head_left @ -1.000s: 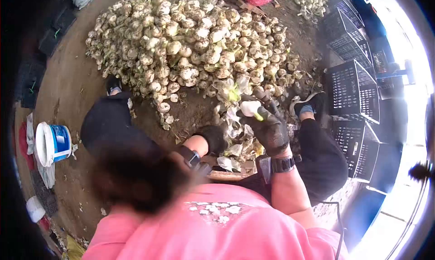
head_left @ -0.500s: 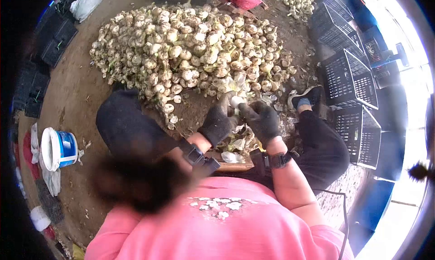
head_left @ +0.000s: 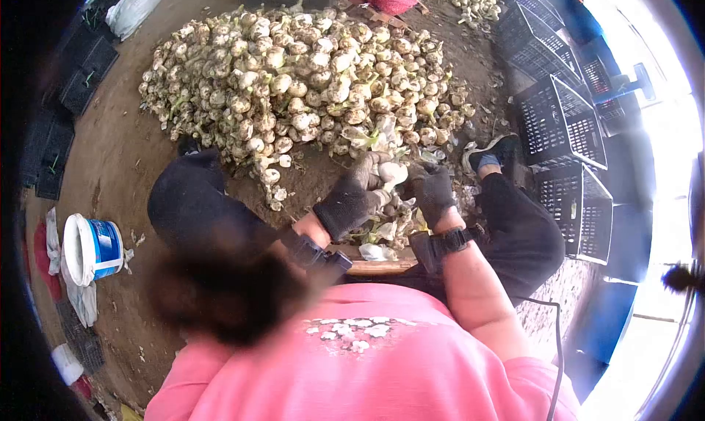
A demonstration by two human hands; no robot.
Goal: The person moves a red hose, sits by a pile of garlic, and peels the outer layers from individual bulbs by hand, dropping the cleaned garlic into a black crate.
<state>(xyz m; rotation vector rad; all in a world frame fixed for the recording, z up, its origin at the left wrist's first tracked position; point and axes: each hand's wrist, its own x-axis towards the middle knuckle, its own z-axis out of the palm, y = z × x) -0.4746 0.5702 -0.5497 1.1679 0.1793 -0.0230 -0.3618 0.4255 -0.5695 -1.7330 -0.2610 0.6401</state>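
Bulb (head_left: pixel 393 173) has shifted: left hand (head_left: pixel 354 197) holds it, right hand (head_left: pixel 433 192) beside.

Brown floor (head_left: pixel 110 164) beneath heaped bulbs (head_left: pixel 294 83), bucket (head_left: pixel 93 249).

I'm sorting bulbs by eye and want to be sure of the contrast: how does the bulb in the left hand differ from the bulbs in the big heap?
The held bulb looks white and clean, while the heaped bulbs are mostly blotched with brown. The held bulb is up in the gloved left hand; the heaped bulbs lie piled on the ground. Both are pale and rounded.
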